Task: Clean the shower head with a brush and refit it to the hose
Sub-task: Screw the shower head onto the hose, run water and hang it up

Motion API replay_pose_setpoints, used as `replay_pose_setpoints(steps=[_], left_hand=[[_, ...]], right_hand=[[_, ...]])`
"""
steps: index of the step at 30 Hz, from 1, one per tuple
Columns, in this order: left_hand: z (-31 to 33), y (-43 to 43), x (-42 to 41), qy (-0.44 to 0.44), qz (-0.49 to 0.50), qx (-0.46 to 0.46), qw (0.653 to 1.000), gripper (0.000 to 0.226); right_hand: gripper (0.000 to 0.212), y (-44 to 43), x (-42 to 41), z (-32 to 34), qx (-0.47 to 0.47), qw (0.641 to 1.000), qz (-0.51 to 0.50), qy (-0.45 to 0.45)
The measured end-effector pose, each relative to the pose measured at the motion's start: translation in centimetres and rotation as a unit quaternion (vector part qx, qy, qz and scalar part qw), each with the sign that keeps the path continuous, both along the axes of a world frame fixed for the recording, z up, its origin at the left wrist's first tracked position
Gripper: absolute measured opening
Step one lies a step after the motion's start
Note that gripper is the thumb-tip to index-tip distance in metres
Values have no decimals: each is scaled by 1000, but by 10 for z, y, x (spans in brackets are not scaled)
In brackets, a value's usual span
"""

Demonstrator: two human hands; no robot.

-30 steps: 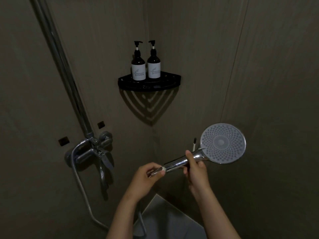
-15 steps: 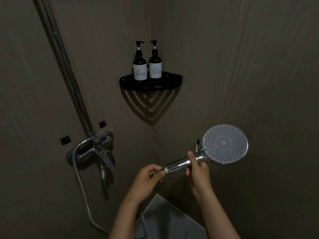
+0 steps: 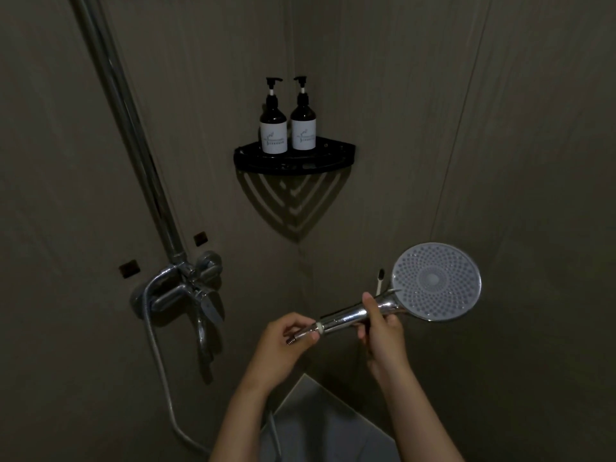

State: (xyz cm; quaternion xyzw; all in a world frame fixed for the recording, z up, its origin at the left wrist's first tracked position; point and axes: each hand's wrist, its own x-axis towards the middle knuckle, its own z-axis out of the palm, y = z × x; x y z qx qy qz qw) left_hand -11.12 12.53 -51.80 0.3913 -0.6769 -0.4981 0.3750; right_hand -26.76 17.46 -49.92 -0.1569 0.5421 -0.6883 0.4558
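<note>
On the left wall, riser (image 3: 133, 145) above mixer (image 3: 186, 288); all positions below given from the mixer.

Dropping from the mixer's left end, hose (image 3: 159, 361), looping down and out of view, ending at the joint to the mixer's lower right.

Well to the right of the mixer and at about its height, shower head (image 3: 436, 281), nozzle face toward the camera, handle (image 3: 346, 316) slanting down-left toward the mixer.

Right of the mixer, right hand (image 3: 383, 331), fingers wrapped round the upper handle just short of the disc.

Between the mixer and that grip, left hand (image 3: 283, 345), thumb and fingers pinching the nut (image 3: 301, 335) at the handle's foot.

Farther from the mixer than the nut, brush (image 3: 380, 281), thin and dark-tipped, standing up from behind the right hand, beside the disc and clear of the nozzles.

Smallest, a white ring (image 3: 320, 327) bared between nut and handle.

Stage, as judged: joint neither apart nor fully home, hence threading in hand. Face too dim to read as scrubbed or unscrubbed. If unscrubbed, then left to do: separation, brushing, refitting. If scrubbed, then left to do: only turning the nut home over the ring.
</note>
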Motion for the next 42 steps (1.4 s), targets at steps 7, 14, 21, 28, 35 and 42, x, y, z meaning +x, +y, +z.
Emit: replay_pose_setpoints(steps=[7, 14, 21, 28, 35, 42], left_hand=[[0, 1, 1, -2, 23, -34, 999, 27], [-8, -2, 1, -51, 33, 62, 996, 12], [-7, 2, 1, -13, 24, 50, 998, 16], [-4, 7, 1, 14, 30, 15, 999, 15], [-4, 7, 2, -19, 15, 6, 1000, 19], [-4, 6, 6, -48, 8, 37, 998, 6]], right_hand=[[17, -5, 1, -8, 4, 1000, -3, -8], [17, -4, 2, -10, 18, 1000, -10, -21], [18, -3, 2, -11, 13, 999, -19, -24], [16, 0, 1, -10, 12, 999, -25, -21], [17, 1, 1, -12, 15, 999, -36, -21], [20, 2, 4, -8, 22, 999, -25, -23]])
